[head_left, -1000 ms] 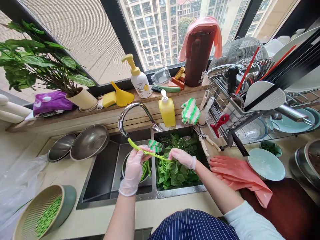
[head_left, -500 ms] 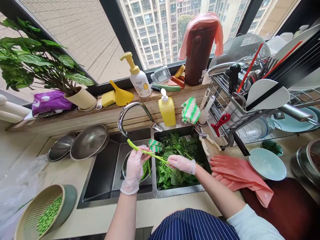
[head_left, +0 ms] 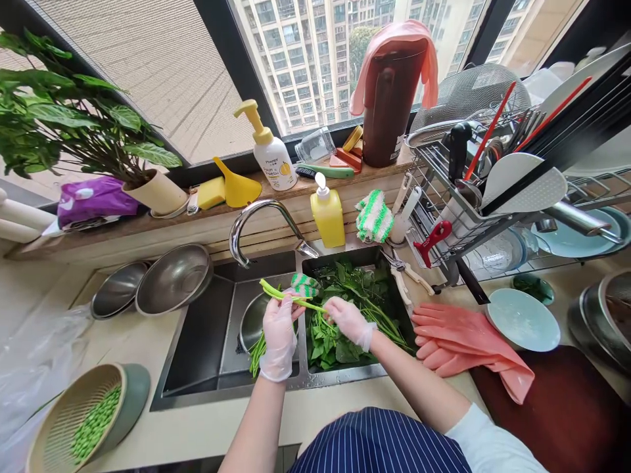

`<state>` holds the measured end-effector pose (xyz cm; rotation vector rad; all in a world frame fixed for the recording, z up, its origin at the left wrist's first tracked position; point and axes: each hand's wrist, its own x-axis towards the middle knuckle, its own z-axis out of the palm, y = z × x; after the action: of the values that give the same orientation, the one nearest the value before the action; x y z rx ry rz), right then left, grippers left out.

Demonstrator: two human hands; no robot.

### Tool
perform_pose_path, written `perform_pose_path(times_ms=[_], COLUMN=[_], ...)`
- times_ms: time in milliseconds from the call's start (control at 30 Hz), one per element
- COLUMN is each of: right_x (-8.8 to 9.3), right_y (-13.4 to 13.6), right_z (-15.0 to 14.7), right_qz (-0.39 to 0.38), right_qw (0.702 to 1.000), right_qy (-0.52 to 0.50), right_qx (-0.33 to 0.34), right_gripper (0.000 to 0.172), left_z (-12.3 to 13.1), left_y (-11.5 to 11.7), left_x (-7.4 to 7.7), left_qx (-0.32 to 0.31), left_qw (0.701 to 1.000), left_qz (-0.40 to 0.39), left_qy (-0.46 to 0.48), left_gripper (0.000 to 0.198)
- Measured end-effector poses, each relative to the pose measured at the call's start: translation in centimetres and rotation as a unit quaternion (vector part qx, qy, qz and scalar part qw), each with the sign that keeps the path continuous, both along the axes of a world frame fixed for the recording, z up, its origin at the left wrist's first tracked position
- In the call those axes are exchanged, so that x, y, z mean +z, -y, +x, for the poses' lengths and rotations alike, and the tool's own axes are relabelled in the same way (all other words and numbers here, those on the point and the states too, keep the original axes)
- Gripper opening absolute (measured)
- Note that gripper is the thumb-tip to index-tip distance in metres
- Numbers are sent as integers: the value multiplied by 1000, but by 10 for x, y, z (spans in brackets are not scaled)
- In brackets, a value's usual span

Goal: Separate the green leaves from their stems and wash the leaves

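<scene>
Over the divider of the double sink (head_left: pixel 197 355), my left hand (head_left: pixel 279 338) in a clear disposable glove is closed on pale green vegetable stems (head_left: pixel 271 289). My right hand (head_left: pixel 348 320), gloved the same way, pinches the thin end of a stem at the right basin. Leafy greens (head_left: pixel 328 345) fill that basin, with long stems lying across them. Below my left hand, a metal bowl (head_left: pixel 251 322) in the left basin holds cut stems (head_left: pixel 256 355), partly hidden by the hand. A green-and-white cloth (head_left: pixel 304 285) lies over the divider just behind the stems.
A curved faucet (head_left: pixel 261 205) rises behind the sink, beside a yellow soap bottle (head_left: pixel 328 217). Scissors (head_left: pixel 407 276), pink rubber gloves (head_left: pixel 463 335) and a dish rack (head_left: pixel 458 203) are on the right. Metal bowls (head_left: pixel 172 279) and a basket of green peas (head_left: pixel 96 420) stand left.
My left hand has moved slightly right and down, closer to my right hand. The held stems have shifted right, and more long stems now lie across the greens in the right basin.
</scene>
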<state>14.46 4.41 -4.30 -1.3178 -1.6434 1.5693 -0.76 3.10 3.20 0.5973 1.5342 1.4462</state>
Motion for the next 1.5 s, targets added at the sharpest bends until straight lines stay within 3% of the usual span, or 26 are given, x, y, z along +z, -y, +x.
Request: perform_pose_path(times_ms=[133,300,400,500,600,733,867,967,1033,1200,1367,1500], right_x=[1,-5,-9,-17,-24,-10,34,61,69,63,45,24], right_y=[11,14,12,6,-8,-24,-25,-19,-16,-16,-21,-17], right_z=[-7,-12,-14,-8,11,35,34,23,17,20,26,14], right_qz=[95,95,58,-50,-165,-168,-130,-97,-79,-53,-56,-79], right_qw=[980,972,986,993,951,925,907,924,932,949,967,972], right_qy=[145,195,153,18,-121,-205,-333,-343,-335,-291,-224,-175], right_qx=[101,94,24,-109,-231,-271,-223,-139,-110,-103,-110,-134], right_gripper=[16,17,21,18,15,25,33,34,36,38,36,36], left_z=[1,6,13,12,2,-3,11,22,28,36,33,34], left_y=[0,9,15,16,12,13,20,20,19,19,15,6], left_x=[-5,-14,-17,-10,0,-3,-22,-29,-31,-37,-41,-35], left_qx=[3,12,3,-1,-14,-108,-185,-252,-278,-310,-199,-207], left_qw=[1000,1000,999,994,990,989,980,967,960,949,980,978], left_qz=[-16,-3,43,109,143,62,6,10,15,27,12,-34], left_qy=[-26,-12,14,30,-8,-85,-70,-38,-13,45,19,10], left_gripper=[34,31,27,20,16,19,21,26,30,36,25,39])
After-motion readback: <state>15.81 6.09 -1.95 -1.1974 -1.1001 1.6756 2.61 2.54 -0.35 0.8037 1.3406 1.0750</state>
